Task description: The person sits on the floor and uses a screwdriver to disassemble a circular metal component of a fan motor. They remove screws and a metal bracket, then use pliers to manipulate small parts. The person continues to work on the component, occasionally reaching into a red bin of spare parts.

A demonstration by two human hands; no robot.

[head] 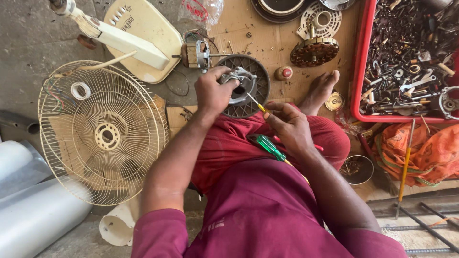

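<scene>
Fan guard (pixel 103 134) at 9 o'clock of hands, red tray (pixel 359 71) of scrap metal at 2 o'clock, bare foot (pixel 321 90) just right of work. Left hand (pixel 213 93) closed on metal motor housing (pixel 243 86) over knee. Right hand (pixel 289 129) pinches yellow screwdriver (pixel 256 102), tip touching housing. Green screwdriver (pixel 270 147) on lap.

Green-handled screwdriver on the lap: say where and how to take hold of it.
Grip the green-handled screwdriver by its thick green handle, coming from above on its upper-left end. It lies flat across the lap, and the right hand covers the rest, so that handle end is probably the only free part.
</scene>
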